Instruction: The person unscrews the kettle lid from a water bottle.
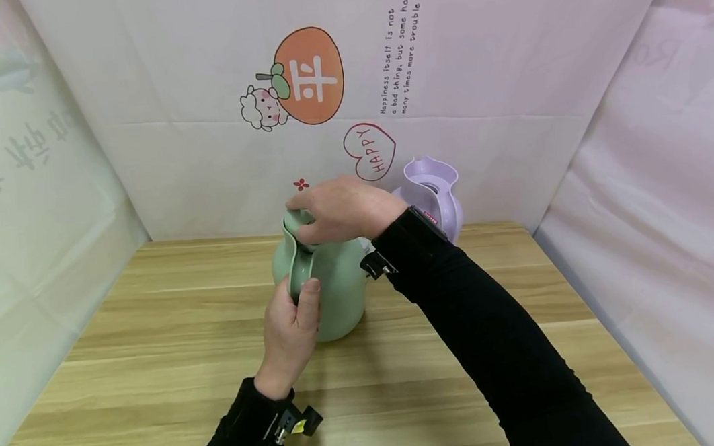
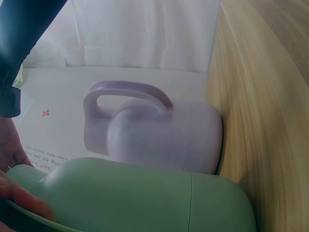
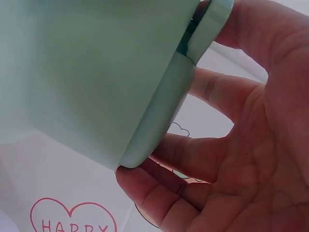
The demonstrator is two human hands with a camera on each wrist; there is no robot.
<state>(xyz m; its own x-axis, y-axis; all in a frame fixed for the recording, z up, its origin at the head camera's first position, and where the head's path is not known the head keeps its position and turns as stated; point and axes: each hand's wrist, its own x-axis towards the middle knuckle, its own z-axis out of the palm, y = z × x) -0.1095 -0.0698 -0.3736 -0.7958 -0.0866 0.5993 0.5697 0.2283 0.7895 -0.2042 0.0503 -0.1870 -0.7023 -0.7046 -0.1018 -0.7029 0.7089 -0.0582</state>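
A pale green thermos jug stands on the wooden table in the head view. My left hand grips its handle, the thumb lying along the near side. Over the jug's top, my right hand holds the green lid by its edge. Seen from the right wrist, bent fingers and thumb surround that lid, which sits at the jug's mouth. Whether it is fully seated I cannot tell. Behind and to the right is a lilac thermos jug, partly hidden by my right arm.
The wood-grain table reaches a printed cloth backdrop at the rear. White cloth walls rise on both sides. In the left wrist view the lilac jug stands close beside the green one.
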